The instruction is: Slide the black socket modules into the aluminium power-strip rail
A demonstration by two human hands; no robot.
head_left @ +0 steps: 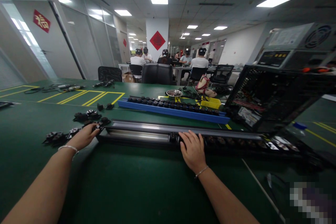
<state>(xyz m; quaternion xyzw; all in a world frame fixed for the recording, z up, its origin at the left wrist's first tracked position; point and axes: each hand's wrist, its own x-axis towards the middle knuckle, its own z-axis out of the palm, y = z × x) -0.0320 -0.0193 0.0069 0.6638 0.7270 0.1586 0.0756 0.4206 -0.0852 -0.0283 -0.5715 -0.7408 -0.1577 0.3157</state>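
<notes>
A long black metal channel [139,135] with shiny inner faces lies across the table in front of me. Small dark wheel-like parts [223,140] fill its right half, while the left half shows bare metal. My right hand [193,149] lies over the channel with its fingers apart, touching the row just right of its leftmost part [172,137]. At the channel's left end, my left hand [84,137] pinches a small black part [98,128], mostly hidden by the fingers. Loose black parts [56,137] lie beside and behind that hand.
Behind the channel a blue tray [173,111] holds a row of black parts. Farther back are a metal bowl [174,93] and a yellow bin [211,103]. An open computer case [249,101] stands at right. Cabled tools [70,87] lie at far left; people sit beyond.
</notes>
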